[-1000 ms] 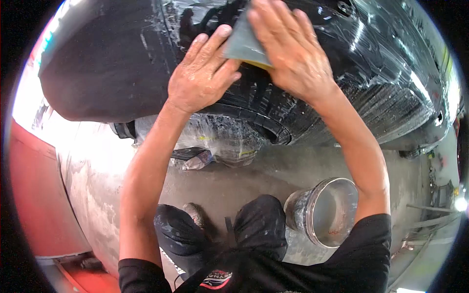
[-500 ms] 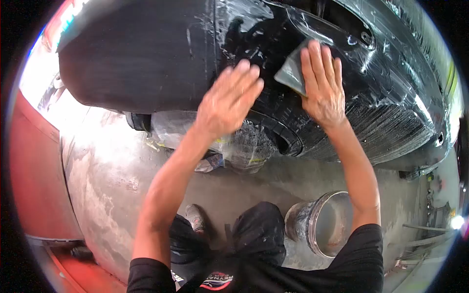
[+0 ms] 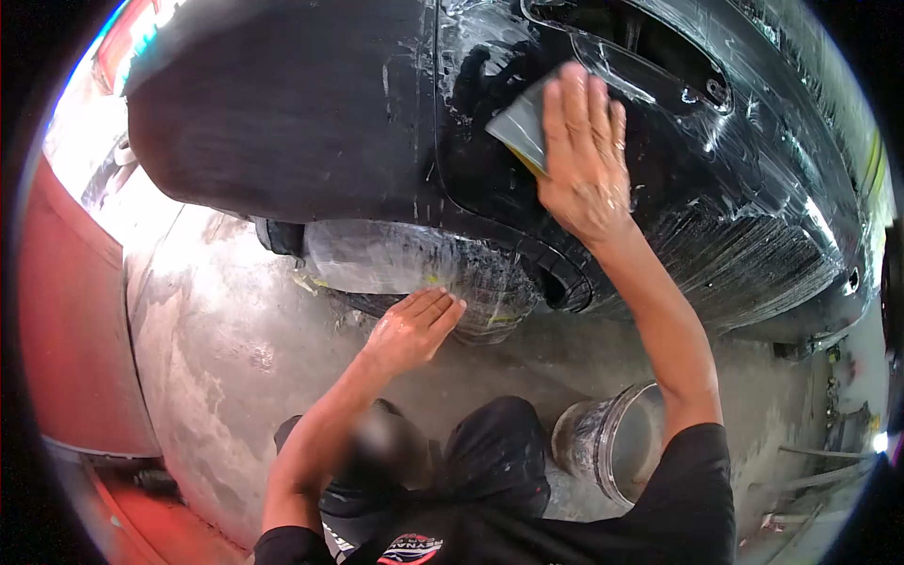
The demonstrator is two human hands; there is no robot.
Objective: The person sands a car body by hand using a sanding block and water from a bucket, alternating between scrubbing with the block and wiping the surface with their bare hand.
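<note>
My right hand (image 3: 586, 155) lies flat over a grey sheet of sandpaper (image 3: 521, 125), pressing it against the wet black car panel (image 3: 490, 169). The sheet sticks out to the left of my fingers and shows a yellow lower edge. Its thumb side is hidden. Lower down, my left hand (image 3: 414, 325) is off the panel, fingers stretched out, holding nothing. It overlaps the lower edge of the plastic-covered wheel (image 3: 377, 259) in this view. Whitish smears and wet streaks mark the panel around the sandpaper.
A dirty bucket (image 3: 603, 443) of cloudy water stands on the concrete floor (image 3: 226, 348) by my right knee. An opening (image 3: 650, 38) lies in the bodywork above my right hand. At far left is a red panel (image 3: 80, 320); metal parts (image 3: 829, 452) lie at right.
My left hand has come down off the panel to beside the covered wheel. My right hand and the sandpaper have slid left and slightly up; the view has shifted a little.
</note>
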